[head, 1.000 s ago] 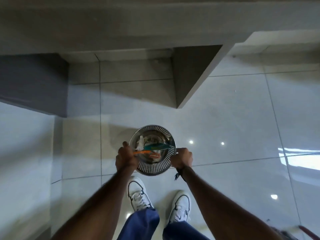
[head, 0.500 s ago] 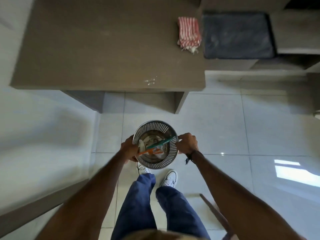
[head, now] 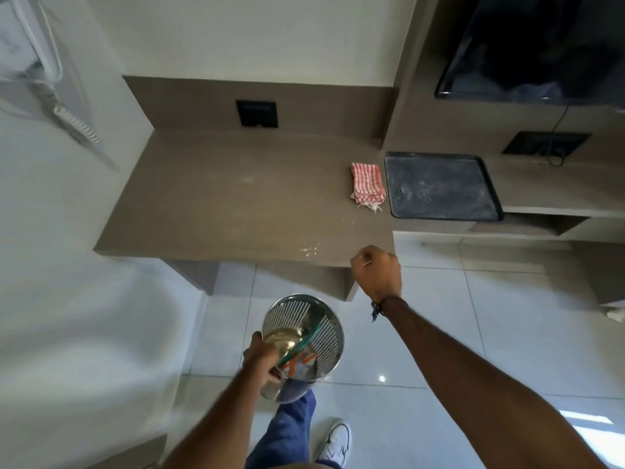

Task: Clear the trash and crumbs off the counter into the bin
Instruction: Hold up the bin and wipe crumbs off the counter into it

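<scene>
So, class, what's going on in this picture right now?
A person stands at a brown counter, holding a metal bin by its rim with the left hand. The bin already has some trash in it. The right hand is raised in a loose fist near the counter's edge, close to a small patch of crumbs still lying there.

- The counter [head: 220,198] is taken as landmark; crumbs [head: 309,249] are found on it near its front right edge.
- A cloth [head: 368,186] is laid on the counter at its right end, just left of a tray [head: 439,187].
- The bin [head: 302,343] is held off the floor in front of the counter by the left hand [head: 262,362], with trash [head: 299,362] inside.
- The right hand [head: 377,272] is placed at the counter's front right corner.
</scene>
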`<action>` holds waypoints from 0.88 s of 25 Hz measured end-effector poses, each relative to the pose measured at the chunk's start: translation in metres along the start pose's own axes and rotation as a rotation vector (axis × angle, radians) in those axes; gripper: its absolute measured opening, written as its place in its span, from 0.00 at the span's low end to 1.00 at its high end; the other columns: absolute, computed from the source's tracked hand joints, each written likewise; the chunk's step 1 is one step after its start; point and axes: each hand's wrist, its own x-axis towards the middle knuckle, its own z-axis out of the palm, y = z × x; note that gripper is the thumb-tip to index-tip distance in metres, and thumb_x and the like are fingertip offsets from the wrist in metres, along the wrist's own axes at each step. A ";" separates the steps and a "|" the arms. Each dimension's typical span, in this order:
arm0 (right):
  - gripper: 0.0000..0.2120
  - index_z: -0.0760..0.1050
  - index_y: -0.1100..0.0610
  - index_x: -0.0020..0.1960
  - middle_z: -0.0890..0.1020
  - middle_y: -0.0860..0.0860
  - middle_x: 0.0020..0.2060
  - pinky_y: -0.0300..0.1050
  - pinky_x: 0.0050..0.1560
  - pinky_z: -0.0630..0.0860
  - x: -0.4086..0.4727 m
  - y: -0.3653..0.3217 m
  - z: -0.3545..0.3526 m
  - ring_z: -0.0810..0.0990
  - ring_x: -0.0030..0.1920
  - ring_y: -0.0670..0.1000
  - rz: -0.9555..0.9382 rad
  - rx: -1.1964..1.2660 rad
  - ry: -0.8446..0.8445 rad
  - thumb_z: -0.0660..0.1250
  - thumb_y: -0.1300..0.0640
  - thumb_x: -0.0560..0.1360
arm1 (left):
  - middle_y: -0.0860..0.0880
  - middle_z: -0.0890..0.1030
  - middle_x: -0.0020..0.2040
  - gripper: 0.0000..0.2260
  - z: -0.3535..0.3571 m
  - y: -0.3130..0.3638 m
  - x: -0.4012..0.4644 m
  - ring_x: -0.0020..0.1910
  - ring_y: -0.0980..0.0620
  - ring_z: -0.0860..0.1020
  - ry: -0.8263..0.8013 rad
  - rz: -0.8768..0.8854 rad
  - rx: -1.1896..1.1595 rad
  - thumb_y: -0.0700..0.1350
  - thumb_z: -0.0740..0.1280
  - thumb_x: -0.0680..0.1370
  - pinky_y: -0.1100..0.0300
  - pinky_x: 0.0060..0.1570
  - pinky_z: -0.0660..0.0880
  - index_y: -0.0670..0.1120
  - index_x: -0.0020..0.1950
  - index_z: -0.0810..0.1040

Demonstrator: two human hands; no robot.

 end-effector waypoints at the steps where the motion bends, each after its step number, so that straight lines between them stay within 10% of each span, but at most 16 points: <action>1: 0.14 0.82 0.57 0.53 0.87 0.57 0.45 0.48 0.48 0.81 0.019 -0.008 0.001 0.85 0.46 0.61 0.002 0.012 0.033 0.67 0.53 0.71 | 0.35 0.76 0.66 0.22 -0.002 0.003 0.007 0.57 0.30 0.81 -0.004 -0.023 -0.008 0.45 0.71 0.77 0.32 0.40 0.83 0.45 0.69 0.69; 9: 0.43 0.50 0.63 0.79 0.66 0.64 0.74 0.60 0.71 0.70 0.209 -0.057 0.038 0.70 0.72 0.64 0.089 -0.209 -0.056 0.67 0.47 0.74 | 0.34 0.76 0.69 0.26 -0.020 0.012 0.098 0.63 0.30 0.79 0.023 -0.059 0.149 0.55 0.64 0.80 0.34 0.56 0.81 0.48 0.76 0.66; 15: 0.37 0.47 0.63 0.81 0.50 0.60 0.81 0.53 0.81 0.49 0.272 -0.034 0.070 0.49 0.82 0.59 0.000 -0.471 -0.198 0.60 0.55 0.78 | 0.35 0.79 0.66 0.24 -0.032 0.030 0.126 0.57 0.30 0.81 0.053 -0.001 0.233 0.56 0.63 0.79 0.35 0.54 0.82 0.54 0.74 0.67; 22: 0.37 0.64 0.49 0.77 0.65 0.52 0.78 0.54 0.69 0.74 0.201 0.000 0.038 0.74 0.72 0.58 -0.156 -0.303 -0.346 0.65 0.66 0.70 | 0.35 0.75 0.68 0.17 -0.033 0.046 0.108 0.57 0.30 0.81 0.016 -0.041 0.112 0.49 0.58 0.83 0.35 0.35 0.84 0.52 0.73 0.68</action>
